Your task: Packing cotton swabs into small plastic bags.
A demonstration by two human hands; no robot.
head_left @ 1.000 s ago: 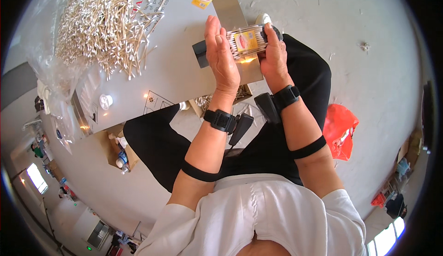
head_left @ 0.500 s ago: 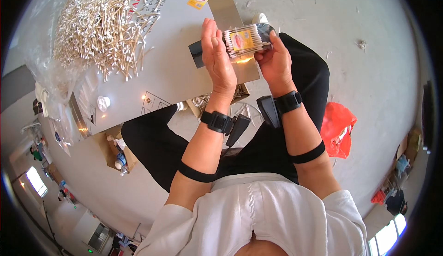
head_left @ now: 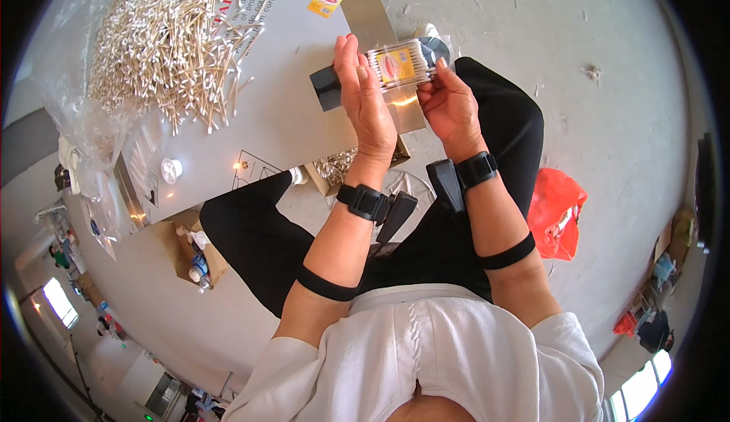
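Note:
A clear packet of cotton swabs (head_left: 414, 68) with a yellow label card is held up in front of me, above the table's right edge. My right hand (head_left: 452, 106) pinches its right end between thumb and fingers, beside a dark rounded patch on the packet. Upright at the left end is my left hand (head_left: 366, 106), fingers stretched out and its palm side against the packet. Behind the left hand sits a black block-like object (head_left: 325, 89); part of it is hidden.
A large heap of loose cotton swabs (head_left: 163, 49) lies on the table (head_left: 296, 57) beside clear plastic film. A yellow card (head_left: 325, 2) and a small white round container (head_left: 171, 169) also lie there. Below are an open box (head_left: 334, 167), a cardboard box (head_left: 186, 251) and a red plastic bag (head_left: 557, 213).
My left hand has shifted slightly right and down. My right hand has slid lower along the packet's end, showing more of the dark patch.

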